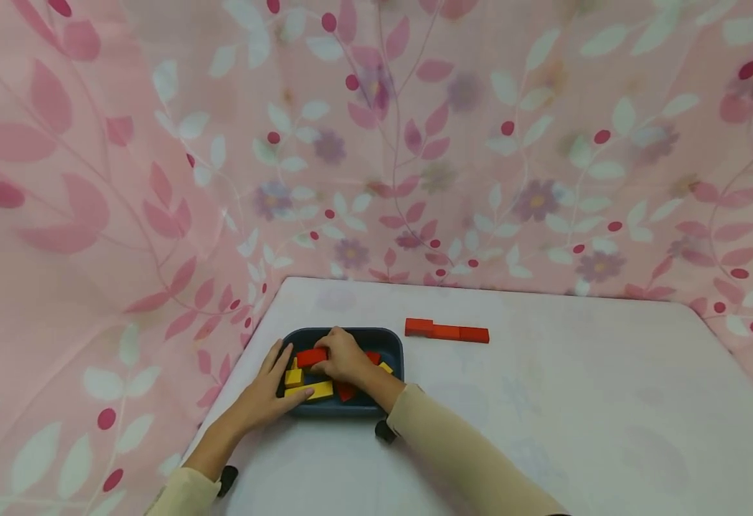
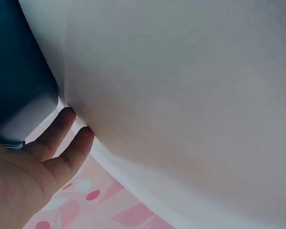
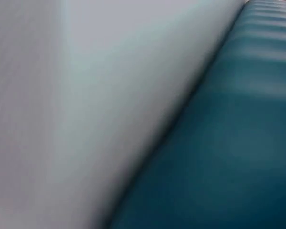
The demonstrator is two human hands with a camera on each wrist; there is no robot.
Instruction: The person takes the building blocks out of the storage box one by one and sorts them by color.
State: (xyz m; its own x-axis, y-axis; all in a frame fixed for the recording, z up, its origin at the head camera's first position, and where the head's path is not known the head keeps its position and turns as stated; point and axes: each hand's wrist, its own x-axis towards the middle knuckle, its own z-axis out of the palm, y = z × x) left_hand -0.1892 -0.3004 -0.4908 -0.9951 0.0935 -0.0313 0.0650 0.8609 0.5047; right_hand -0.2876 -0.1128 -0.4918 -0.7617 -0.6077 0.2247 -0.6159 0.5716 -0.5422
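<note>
A dark blue tray (image 1: 363, 411) holds several red and yellow blocks. My right hand (image 1: 346, 356) reaches into it and pinches a red block (image 1: 310, 357) near the left end. At the tray's left side is my left hand (image 1: 263, 398), its fingers extended along the outer wall and its thumb over a long yellow block (image 1: 321, 390). A yellow block (image 1: 294, 378) lies between the two. In the left wrist view, two fingers (image 2: 78, 145) lie beside the tray (image 2: 19, 57). The right wrist view shows only the tray's ridged wall (image 3: 238, 133) and the tabletop, not the hand.
Beyond the tray to the right, a row of red blocks (image 1: 446, 332) lies end to end on the white table (image 1: 576, 401). A pink floral cloth (image 1: 415, 143) hangs behind the table and along its left side.
</note>
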